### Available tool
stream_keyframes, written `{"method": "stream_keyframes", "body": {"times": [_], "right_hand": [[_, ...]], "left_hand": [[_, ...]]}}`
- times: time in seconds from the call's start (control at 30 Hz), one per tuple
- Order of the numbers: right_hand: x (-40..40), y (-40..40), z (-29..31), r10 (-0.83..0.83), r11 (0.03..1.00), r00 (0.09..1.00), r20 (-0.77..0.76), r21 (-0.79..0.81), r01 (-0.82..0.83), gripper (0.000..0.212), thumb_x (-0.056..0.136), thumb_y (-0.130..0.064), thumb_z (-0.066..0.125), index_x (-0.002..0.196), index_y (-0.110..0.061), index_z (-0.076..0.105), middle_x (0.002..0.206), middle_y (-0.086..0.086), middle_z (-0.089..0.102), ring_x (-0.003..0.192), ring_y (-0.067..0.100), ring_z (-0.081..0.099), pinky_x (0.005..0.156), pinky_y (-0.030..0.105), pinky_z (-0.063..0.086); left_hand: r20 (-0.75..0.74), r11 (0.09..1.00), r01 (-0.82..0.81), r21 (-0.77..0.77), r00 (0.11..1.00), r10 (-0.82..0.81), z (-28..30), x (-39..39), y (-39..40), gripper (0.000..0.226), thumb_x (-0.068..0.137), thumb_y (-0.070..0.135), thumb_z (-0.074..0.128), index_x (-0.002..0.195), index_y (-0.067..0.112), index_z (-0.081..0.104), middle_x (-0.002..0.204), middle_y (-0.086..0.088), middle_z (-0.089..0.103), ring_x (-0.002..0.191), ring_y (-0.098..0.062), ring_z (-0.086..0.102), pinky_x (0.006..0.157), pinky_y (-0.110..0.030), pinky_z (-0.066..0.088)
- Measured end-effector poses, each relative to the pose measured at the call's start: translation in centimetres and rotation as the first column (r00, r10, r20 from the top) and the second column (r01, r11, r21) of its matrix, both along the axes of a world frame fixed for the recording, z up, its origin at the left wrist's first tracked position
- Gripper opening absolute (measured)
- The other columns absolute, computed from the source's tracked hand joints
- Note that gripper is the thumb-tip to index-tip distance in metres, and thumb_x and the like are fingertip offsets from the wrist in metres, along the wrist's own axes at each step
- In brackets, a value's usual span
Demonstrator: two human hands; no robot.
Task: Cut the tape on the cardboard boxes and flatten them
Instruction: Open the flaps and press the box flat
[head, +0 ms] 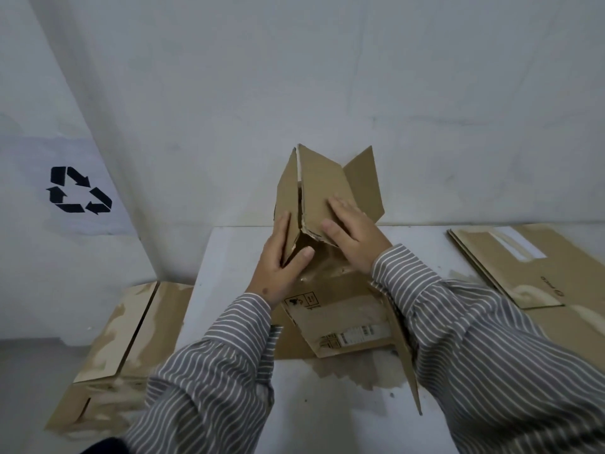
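The box (327, 257) stood on the table (327, 414), its long axis pointing away. The left hand (281, 260) pinched the left flap; the right hand (352, 232) pressed flat on the right flap.

Recycling symbol (79, 190) on wall (229, 77)
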State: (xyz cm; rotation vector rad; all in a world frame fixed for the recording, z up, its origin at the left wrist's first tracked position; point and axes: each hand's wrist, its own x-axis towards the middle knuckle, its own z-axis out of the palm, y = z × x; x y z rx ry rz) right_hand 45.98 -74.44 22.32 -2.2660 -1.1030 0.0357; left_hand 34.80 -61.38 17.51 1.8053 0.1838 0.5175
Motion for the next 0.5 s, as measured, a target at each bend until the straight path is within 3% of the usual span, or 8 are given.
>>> {"method": "stream_keyframes", "body": {"times": [0.13, 0.27, 0.37, 0.5], "right_hand": [[-0.6, 0.3, 0.1, 0.022, 0.999, 1.000, -0.016, 0.048, -0.021, 0.075, 0.085, -0.060, 0.023, 0.150, -0.023, 0.022, 0.157, -0.003, 0.019, 0.145, 0.024, 0.011, 0.118, 0.045, 0.010], [-1.9, 1.0, 0.0, 0.034, 0.986, 0.997, -0.070, 0.164, -0.022, 0.070, 0.088, -0.054, 0.027, 0.149, -0.022, 0.023, 0.156, -0.003, 0.022, 0.145, 0.022, 0.013, 0.118, 0.042, 0.014], [-3.1, 1.7, -1.0, 0.078, 0.964, 0.991, -0.113, 0.262, -0.046, 0.065, 0.090, -0.048, 0.030, 0.149, -0.019, 0.024, 0.155, 0.000, 0.023, 0.144, 0.016, 0.017, 0.119, 0.038, 0.015], [-4.0, 2.1, -2.4, 0.106, 0.958, 0.988, -0.111, 0.276, -0.072, 0.062, 0.092, -0.042, 0.028, 0.148, -0.017, 0.022, 0.156, 0.002, 0.020, 0.145, 0.013, 0.014, 0.120, 0.040, 0.012]], "left_hand": [[0.026, 0.999, -0.042, 0.021, 0.999, 0.041, 0.6, -0.2, -0.1, 0.064, 0.082, 0.068, 0.035, 0.140, 0.047, 0.017, 0.155, 0.010, 0.024, 0.142, -0.009, 0.023, 0.117, -0.044, 0.023], [0.045, 0.985, -0.073, 0.155, 0.997, 0.067, 2.0, -1.0, 0.9, 0.060, 0.090, 0.049, 0.030, 0.147, 0.031, 0.021, 0.150, 0.015, 0.025, 0.141, -0.005, 0.021, 0.119, -0.037, 0.017], [0.013, 0.938, -0.084, 0.336, 0.996, 0.084, 2.3, -1.6, 2.0, 0.064, 0.089, 0.057, 0.026, 0.148, 0.031, 0.020, 0.156, 0.008, 0.023, 0.144, -0.012, 0.019, 0.119, -0.037, 0.016], [-0.090, 0.887, -0.038, 0.460, 0.992, 0.089, 1.5, -2.6, 2.1, 0.075, 0.080, 0.070, 0.016, 0.147, 0.038, 0.009, 0.158, 0.014, 0.011, 0.146, -0.011, 0.009, 0.119, -0.042, 0.014]]}}
